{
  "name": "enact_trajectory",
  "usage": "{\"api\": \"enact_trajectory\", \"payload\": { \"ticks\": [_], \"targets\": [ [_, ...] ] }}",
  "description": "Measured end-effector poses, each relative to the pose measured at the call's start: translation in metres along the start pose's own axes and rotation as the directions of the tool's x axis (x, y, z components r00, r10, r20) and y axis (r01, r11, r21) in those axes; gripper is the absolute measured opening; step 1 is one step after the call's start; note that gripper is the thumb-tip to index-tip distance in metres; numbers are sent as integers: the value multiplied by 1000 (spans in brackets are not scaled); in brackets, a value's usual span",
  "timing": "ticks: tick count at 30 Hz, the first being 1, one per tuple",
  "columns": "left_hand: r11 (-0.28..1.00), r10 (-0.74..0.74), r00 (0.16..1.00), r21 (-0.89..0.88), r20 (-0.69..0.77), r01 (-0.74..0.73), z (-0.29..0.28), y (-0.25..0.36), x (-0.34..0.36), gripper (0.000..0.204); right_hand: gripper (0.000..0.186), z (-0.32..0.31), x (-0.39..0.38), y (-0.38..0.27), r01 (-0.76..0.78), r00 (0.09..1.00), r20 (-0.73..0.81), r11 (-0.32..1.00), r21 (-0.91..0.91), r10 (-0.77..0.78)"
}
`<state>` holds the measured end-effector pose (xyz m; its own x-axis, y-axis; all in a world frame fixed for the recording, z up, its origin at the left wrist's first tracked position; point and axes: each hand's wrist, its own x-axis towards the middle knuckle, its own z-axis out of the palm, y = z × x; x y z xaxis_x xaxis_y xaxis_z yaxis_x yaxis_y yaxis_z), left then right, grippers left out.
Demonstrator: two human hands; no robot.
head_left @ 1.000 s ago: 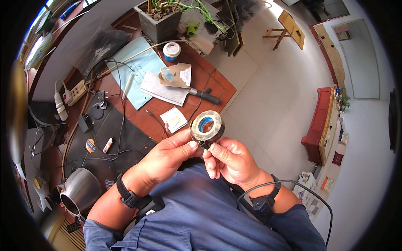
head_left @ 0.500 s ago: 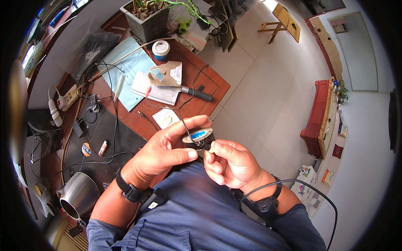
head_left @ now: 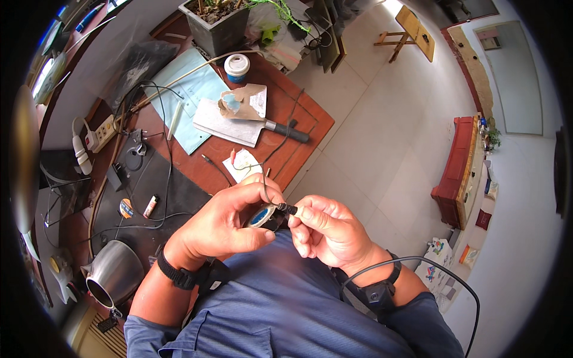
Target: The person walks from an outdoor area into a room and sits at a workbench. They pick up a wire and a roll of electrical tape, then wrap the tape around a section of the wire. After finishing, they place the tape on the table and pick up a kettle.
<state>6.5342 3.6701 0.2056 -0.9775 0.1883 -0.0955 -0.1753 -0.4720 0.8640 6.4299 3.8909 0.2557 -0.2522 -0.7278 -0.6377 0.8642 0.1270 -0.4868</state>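
In my left hand (head_left: 218, 221) is a small round device with a pale rim and a blue face (head_left: 260, 216), gripped between thumb and fingers. Its back is hidden by the hand. At its right edge sits a short black ribbed cable fitting (head_left: 287, 209), pinched between the thumb and fingertips of my right hand (head_left: 327, 230). A thin dark cable (head_left: 263, 177) runs from near the fitting up over the table. Just beyond my left hand lies a white paper slip (head_left: 243, 167), with a small red piece (head_left: 233, 156) at its edge.
On the reddish table (head_left: 310, 113) lie a cleaver (head_left: 227, 122), torn cardboard (head_left: 253, 98) and a blue folder (head_left: 191, 77). A lidded cup (head_left: 237, 67) and planter (head_left: 218, 30) stand behind. Leftward are a lighter (head_left: 151, 206), power strip (head_left: 104, 132) and metal kettle (head_left: 116, 271).
The round device has tilted and shifted left and down with my left hand, so less of its blue face shows. The black fitting now shows more plainly between my hands.
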Motion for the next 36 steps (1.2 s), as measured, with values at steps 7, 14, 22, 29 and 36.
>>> {"api": "enact_trajectory", "payload": {
  "ticks": [7,14,22,29,36],
  "targets": [
    [989,-73,993,-139,-98,58,11,4,-15,41,27,5,6,9,183,981,-5,926,-329,-196],
    [965,-181,968,-223,-172,141,21,16,-17,34,13,9,12,5,456,800,210,341,-822,-563],
    [993,-114,960,-43,-255,107,20,9,-13,17,22,10,18,2,529,574,430,-86,-844,-697],
    [966,109,948,256,-298,-31,22,3,-14,11,15,7,10,-2,404,882,182,498,-767,-434],
    [838,316,925,519,-212,-167,26,7,-10,11,39,11,9,-21,11,994,97,849,-529,48]
  ]
}}
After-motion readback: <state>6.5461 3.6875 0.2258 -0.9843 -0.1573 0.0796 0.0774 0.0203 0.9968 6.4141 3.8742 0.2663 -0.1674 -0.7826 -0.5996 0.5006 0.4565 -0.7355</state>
